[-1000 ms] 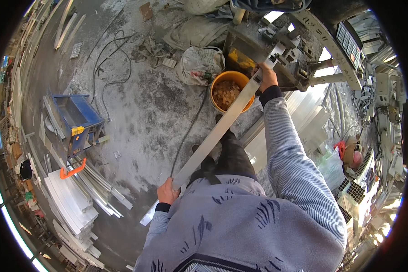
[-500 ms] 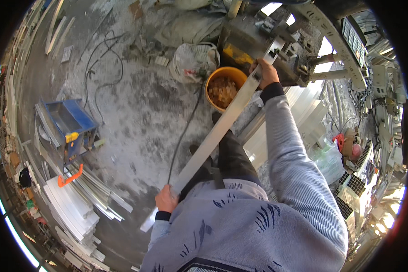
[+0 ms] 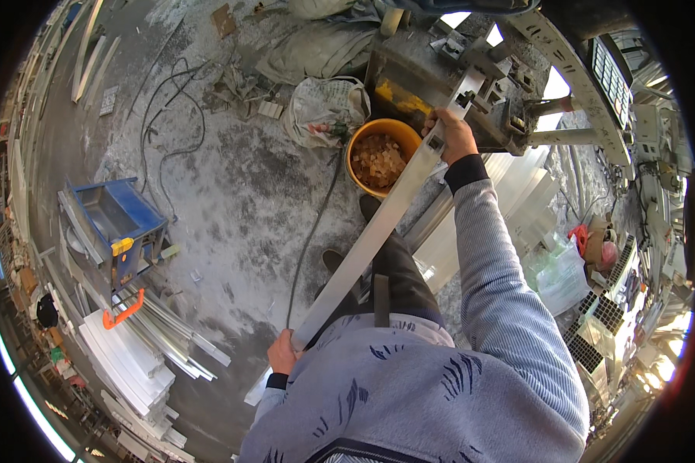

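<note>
Metal bar, diagonal, clamped lower-centre by left hand, upper-right by right hand. Left grip lower in frame than earlier.

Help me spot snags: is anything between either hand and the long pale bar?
Nothing visible does: the left hand and right hand both grip the long pale bar directly. The orange bucket is partly hidden behind it, not in between.

Dusty, patchy grey floor
</note>
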Tool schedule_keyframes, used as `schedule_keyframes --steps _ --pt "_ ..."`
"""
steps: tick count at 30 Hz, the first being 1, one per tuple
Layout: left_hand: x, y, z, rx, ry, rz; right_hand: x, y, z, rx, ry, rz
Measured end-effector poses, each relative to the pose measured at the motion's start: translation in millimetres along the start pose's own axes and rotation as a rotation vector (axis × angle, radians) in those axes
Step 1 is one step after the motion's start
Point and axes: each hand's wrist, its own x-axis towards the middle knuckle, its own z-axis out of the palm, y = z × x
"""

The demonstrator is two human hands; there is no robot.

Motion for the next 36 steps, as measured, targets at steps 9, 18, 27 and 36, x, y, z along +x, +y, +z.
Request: schedule_keyframes --steps 9,18,27,36 --pt "11 -3 -2 0.011 0.01 0.031 3 3 1 0.022 0.035 -0.037" --pt "0 -8 1 0.013 0.053 0.067 -1 18 -3 -0.168 -0.053 -0.332" --pt "-2 -15 0 -0.004 0.052 0.109 -5 15 0 -0.018 0.071 -0.104" --pt "18 -5 -2 0.025 -0.019 0.038 4 -10 13 0.022 0.094 -0.065"
